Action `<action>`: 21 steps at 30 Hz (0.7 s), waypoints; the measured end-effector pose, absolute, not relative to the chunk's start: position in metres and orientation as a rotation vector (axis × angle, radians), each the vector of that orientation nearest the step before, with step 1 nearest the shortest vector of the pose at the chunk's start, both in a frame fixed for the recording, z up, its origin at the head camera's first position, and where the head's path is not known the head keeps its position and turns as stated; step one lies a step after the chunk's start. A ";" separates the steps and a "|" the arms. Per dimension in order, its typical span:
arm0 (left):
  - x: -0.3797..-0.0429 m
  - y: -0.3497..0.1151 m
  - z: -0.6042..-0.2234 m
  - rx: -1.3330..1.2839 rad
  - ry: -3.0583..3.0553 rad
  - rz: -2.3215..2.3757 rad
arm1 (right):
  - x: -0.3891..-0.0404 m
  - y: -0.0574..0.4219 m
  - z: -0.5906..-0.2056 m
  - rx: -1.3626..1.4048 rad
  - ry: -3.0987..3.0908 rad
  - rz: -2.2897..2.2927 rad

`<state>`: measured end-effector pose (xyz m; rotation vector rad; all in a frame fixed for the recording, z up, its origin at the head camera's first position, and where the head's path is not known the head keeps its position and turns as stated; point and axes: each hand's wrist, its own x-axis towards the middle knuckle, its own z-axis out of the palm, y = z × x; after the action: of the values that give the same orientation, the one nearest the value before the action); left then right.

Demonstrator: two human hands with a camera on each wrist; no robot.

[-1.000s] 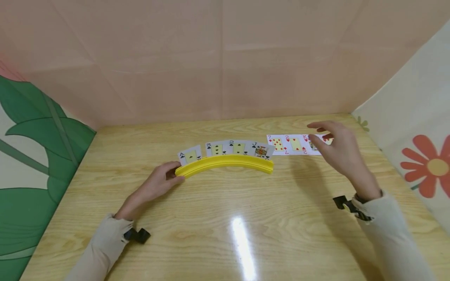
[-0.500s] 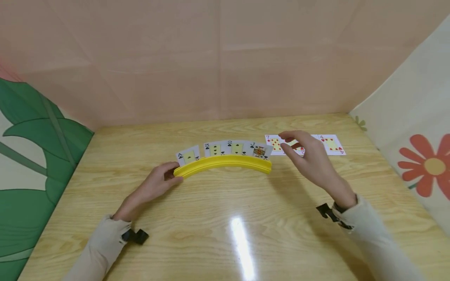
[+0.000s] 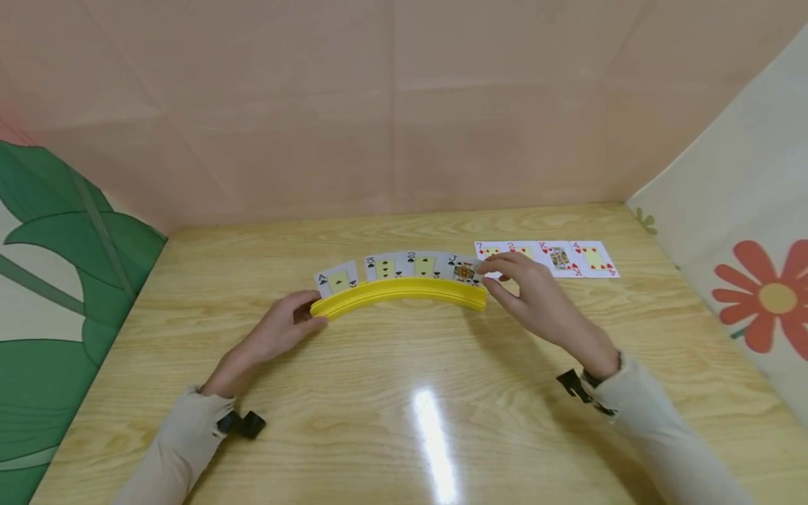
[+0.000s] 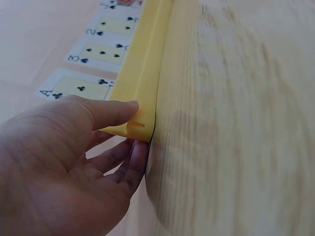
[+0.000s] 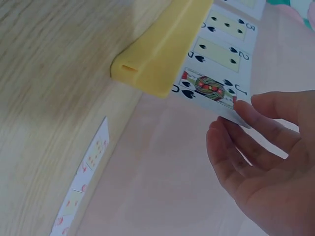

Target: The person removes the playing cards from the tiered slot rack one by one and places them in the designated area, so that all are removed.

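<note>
Left wrist view: left hand (image 4: pixel 69 157) grips yellow holder (image 4: pixel 142 64) by its end.

Through the head camera I saw a wood-grain table (image 3: pixel 353 365). A creased pinkish sheet (image 3: pixel 391 133) rose behind its far edge. Large green printed leaves (image 3: pixel 57 287) flanked the left edge; a whitish panel (image 3: pixel 701 210) bearing a red, yellow-centred flower (image 3: pixel 776 298) bordered the right. Glare (image 3: pixel 432 445) streaked the tabletop nearer me.
</note>
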<state>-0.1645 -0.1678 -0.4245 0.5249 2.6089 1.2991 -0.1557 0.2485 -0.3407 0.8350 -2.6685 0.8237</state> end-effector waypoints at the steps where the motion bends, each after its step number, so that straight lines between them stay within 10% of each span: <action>1: -0.164 -0.168 -0.424 0.526 2.611 1.298 | -0.156 0.248 -0.341 0.832 -2.682 0.828; 21: -0.165 -0.167 -0.424 0.524 2.596 1.319 | -0.161 0.253 -0.339 0.789 -2.539 0.800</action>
<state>-0.1652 -0.1673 -0.4240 0.5235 2.5964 1.3186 -0.1605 0.2535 -0.3387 0.7886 -2.5391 0.7998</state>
